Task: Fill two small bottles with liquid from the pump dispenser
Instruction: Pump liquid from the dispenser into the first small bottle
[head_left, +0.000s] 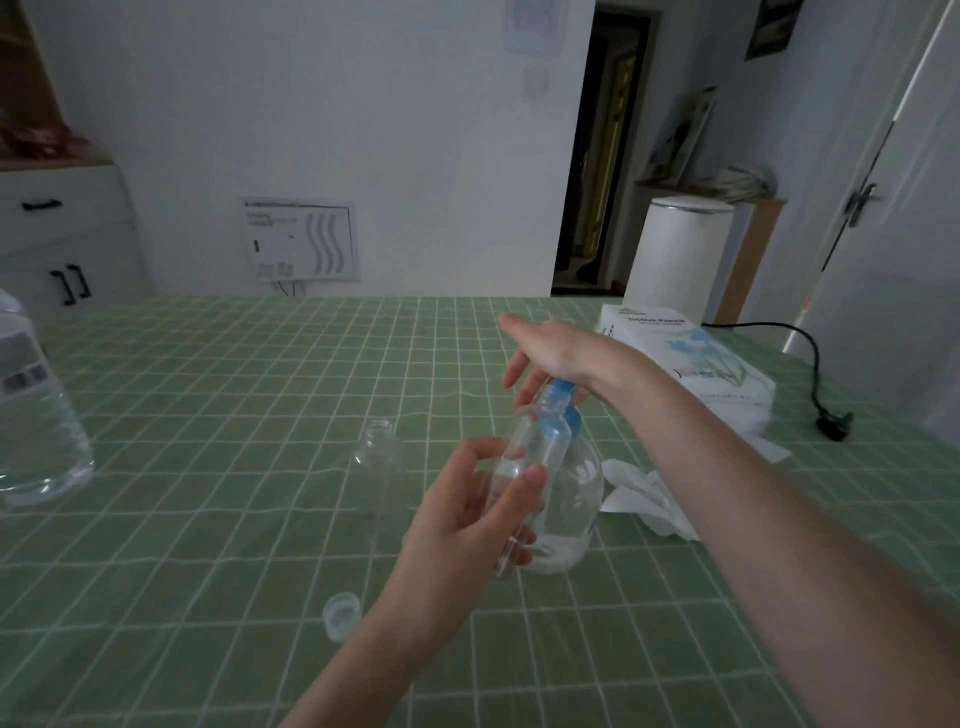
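My left hand (467, 519) pinches a small bottle (530, 447) between thumb and fingers; the bottle is tilted, with its open mouth up by the blue pump top; my right hand (556, 353) lies flat on top of the pump dispenser (576, 509), fingers straight and a little spread; the dispenser stands on the green checked table (208, 467), just behind the bottle I hold; a second small bottle (382, 457) stands upright and open to its left; a clear cap (341, 616) lies near me; a big water bottle (36, 415) stands far left; a tissue box (685, 364) and a crumpled tissue (649, 499) sit on the right.
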